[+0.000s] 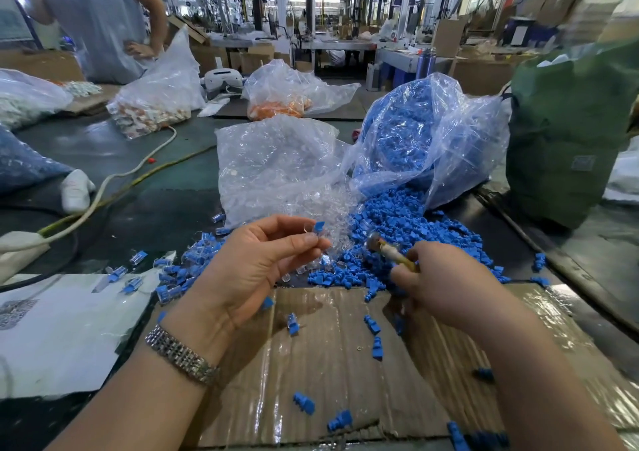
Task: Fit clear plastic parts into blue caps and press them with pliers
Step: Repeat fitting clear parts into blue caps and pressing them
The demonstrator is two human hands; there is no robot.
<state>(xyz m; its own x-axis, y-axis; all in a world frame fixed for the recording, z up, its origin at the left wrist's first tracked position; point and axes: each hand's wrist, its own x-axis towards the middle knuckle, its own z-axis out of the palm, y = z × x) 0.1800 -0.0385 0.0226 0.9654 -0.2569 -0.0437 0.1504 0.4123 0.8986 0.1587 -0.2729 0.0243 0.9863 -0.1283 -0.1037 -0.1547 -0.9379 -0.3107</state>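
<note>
My left hand (262, 260) pinches a blue cap (318, 226) at frame centre; just right of it, my right hand (439, 278) grips the pliers (387, 248), nose pointing up-left toward it.

Pretty clearly a factory floor we're looking at, some kind of assembly or packing hall. Across the top of the frame we get long rows of steel columns (314, 4) and workbenches (340, 45) running way back, with cardboard boxes (449, 37) stacked at upper right. Closer in, bulk plastic bags of small molded parts sit around: blue caps (418, 132), clear pieces (276, 160), orange ones (276, 108). A flattened cardboard sheet (328, 364) is the work surface.
</note>
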